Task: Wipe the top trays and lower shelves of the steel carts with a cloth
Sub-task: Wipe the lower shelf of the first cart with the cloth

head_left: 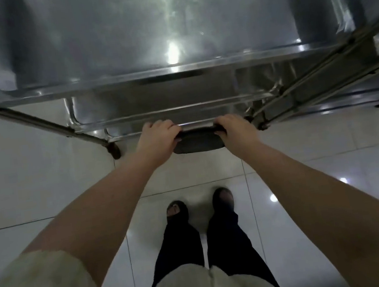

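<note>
Looking straight down over a steel cart (174, 72). Up top, the tray (109, 33): raised rim all round, dull steel bottom, smeared streaks and a bright glare near the close edge. Below it, the shelf (154, 107), also rimmed and mostly in shadow under the tray; only steel and reflections on show there, the far part hidden.

At the shelf's near rim, a dark flat cloth (197, 143), or so it seems in the dim light, spanning the gap between both hands and touching the rim. Gripped at its left end by the left hand (156, 139), fingers curled over the top. Gripped at the other end by the right hand (234, 129) in the same way, knuckles toward the cart. Both forearms bare and reaching forward, with a pale rolled sleeve (33, 284) at the left elbow.

To the right, part of a second cart (358, 94), close against the first one's near corner; touching or just apart, cannot tell. Under the near left leg, a caster (114, 150).

Beneath everything, a glossy white tiled floor (31, 176) with lamp spots. Lower down, two dark shoes (177, 211) and dark trousers, standing back from the shelf.
</note>
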Available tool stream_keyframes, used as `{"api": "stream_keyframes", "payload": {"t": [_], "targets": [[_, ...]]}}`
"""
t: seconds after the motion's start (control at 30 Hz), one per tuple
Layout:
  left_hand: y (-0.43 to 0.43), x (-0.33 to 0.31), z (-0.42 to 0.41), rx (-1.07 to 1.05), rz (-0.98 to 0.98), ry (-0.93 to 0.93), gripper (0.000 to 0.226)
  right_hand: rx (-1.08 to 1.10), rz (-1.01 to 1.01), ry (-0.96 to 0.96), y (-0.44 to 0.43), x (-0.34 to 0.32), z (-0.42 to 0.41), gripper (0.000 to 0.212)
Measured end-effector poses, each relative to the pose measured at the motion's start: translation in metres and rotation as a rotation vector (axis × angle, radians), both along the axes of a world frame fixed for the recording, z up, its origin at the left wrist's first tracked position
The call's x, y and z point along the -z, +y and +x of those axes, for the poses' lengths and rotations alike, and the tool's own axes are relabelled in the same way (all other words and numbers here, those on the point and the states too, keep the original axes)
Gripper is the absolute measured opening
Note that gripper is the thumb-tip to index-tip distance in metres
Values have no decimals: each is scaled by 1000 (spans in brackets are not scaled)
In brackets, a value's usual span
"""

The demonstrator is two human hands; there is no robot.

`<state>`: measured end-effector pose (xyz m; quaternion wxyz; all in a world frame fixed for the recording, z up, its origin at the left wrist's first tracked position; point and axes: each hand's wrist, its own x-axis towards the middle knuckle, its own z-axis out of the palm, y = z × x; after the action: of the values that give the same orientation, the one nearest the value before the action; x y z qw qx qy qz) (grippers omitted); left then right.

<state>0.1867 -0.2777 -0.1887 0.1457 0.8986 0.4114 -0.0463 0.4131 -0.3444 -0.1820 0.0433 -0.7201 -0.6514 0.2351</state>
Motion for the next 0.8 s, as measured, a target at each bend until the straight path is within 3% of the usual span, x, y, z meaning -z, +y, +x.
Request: {"api": "stream_keyframes", "payload": {"t": [0.13,0.33,0.43,0.53,0.6,0.7,0.73,0.8], "targets": [[39,47,59,-126,-4,-7,30,127,27,10,38,50,45,21],[116,88,150,-295,216,-251,31,426,396,63,115,84,119,29],[121,134,164,-143,263,-242,32,329,418,44,123,120,134,30],[116,192,162,174,214,-94,34,274,225,-129,110,173,140,34],[120,215,151,310,240,-136,37,307,238,-168,102,199,140,33],[148,234,135,143,342,-294,38,191,527,1,118,215,127,27],[161,238,131,58,356,-291,36,107,526,-20,130,218,120,29],[184,246,126,-90,319,-195,39,10,307,-153,155,227,101,47]]}}
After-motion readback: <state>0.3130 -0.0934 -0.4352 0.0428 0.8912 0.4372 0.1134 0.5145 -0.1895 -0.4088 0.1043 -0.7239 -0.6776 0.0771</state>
